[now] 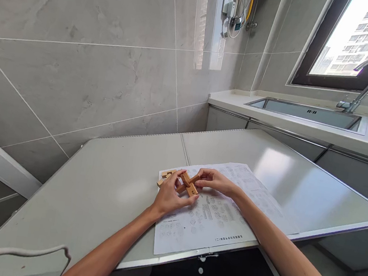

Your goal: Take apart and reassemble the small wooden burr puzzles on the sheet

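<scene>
Several interlocking notched wooden puzzle pieces (193,190) are joined at crossing angles above the printed sheet (197,238); one of them bears a dark "2". My left hand (171,195) is closed around this assembly, fingers at its far side and thumb at its near edge. From the other side, my right hand (214,180) pinches the end of a wooden piece (194,179) that meets the assembly. Whether that piece is fully seated I cannot tell. More loose notched wooden pieces (166,175) lie on the sheet's far left corner, partly hidden behind my left hand.
The folding table (104,191) has a seam across its middle. A tiled wall (108,91) borders its far side. At the right stand a counter with a sink (304,111) and a faucet (365,86). A pale cable (17,251) crosses the lower left.
</scene>
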`<state>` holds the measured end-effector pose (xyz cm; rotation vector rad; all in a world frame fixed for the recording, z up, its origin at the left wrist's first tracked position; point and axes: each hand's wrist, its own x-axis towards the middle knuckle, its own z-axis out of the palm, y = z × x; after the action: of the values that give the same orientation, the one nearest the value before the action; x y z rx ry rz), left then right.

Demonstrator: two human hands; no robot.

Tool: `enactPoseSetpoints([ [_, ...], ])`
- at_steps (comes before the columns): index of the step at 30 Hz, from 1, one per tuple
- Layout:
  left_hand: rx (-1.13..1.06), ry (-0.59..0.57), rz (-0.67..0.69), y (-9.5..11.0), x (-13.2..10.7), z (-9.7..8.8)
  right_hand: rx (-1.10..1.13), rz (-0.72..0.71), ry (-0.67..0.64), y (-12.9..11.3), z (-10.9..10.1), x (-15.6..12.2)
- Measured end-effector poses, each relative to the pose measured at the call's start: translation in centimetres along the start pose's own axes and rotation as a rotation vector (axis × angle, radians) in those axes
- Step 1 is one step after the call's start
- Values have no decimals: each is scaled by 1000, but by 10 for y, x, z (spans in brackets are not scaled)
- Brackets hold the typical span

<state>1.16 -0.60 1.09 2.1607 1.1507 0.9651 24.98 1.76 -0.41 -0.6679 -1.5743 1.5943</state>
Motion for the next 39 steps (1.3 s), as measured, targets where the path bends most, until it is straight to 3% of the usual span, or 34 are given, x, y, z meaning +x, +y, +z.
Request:
enactPoseSetpoints([
  [9,9,9,9,0,2,-1,-19,-47,33,0,1,-1],
  [18,-37,2,-3,3,2,-1,-6,-6,-2,1,2,-1],
  [26,-479,-99,-178,10,6,-6,-67,41,7,-3,3,-2],
  [33,-610,-154,-105,10,7,-7,65,129,-210,-1,7,-2],
  [39,-617,-192,-86,8,7,-1,183,166,-136,2,9,0],
])
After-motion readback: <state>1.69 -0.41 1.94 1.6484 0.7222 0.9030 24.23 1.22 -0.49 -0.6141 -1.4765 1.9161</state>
